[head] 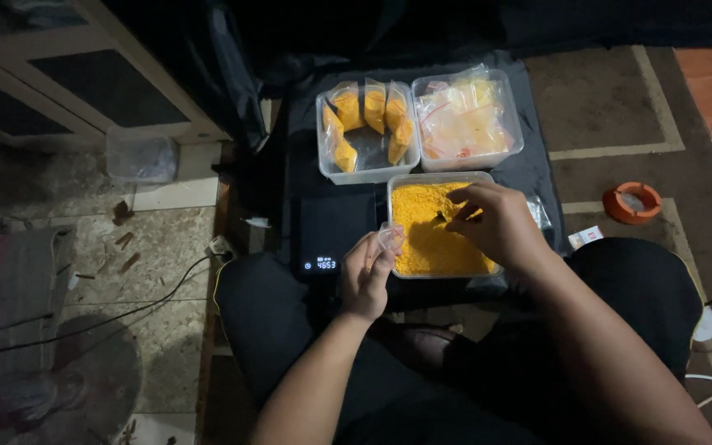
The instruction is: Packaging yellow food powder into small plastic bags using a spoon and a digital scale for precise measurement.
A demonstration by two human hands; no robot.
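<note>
Pinching a small clear bag [390,237] at its mouth, left hand [366,276] sits just off the tub's [400,183] left edge, beside the scale [331,231]. Right hand [496,222] hovers over the yellow powder [430,243], fingers pressed on a small dark scoop [441,217]. Two more tubs [368,175] crowd the far edge; carpet [603,115] lies open to the right.

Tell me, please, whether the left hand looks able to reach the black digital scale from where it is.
Probably yes: the left hand, pinching a small clear bag, hovers right beside the black digital scale, and nothing lies between them.
</note>
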